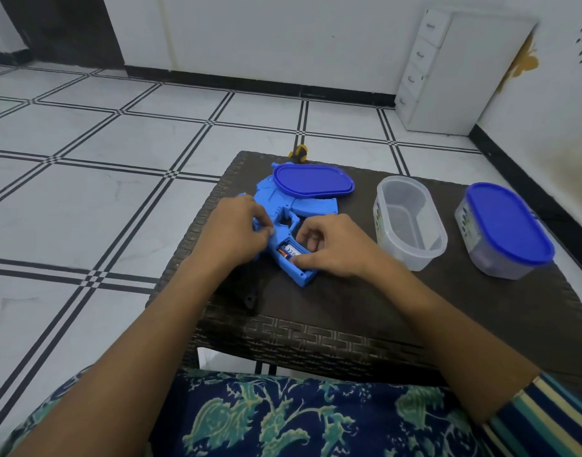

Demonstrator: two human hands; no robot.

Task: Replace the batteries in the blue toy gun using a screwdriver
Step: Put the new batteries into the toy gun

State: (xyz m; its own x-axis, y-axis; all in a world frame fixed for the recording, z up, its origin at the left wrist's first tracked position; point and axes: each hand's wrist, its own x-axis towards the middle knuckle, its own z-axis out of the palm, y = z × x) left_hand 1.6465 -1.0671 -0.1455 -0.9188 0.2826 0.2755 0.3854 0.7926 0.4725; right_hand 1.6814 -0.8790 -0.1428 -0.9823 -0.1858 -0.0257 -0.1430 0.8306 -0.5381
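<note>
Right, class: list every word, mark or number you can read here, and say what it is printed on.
"CE": on the battery in the open grip of the blue toy gun.
Labels on the open container and the lidded container: too blurred to read.

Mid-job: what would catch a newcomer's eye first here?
The blue toy gun lies on the wicker table, its grip compartment open with a battery showing; the left hand and right hand hold it. A loose blue lid rests on the gun, near an open clear container.
</note>
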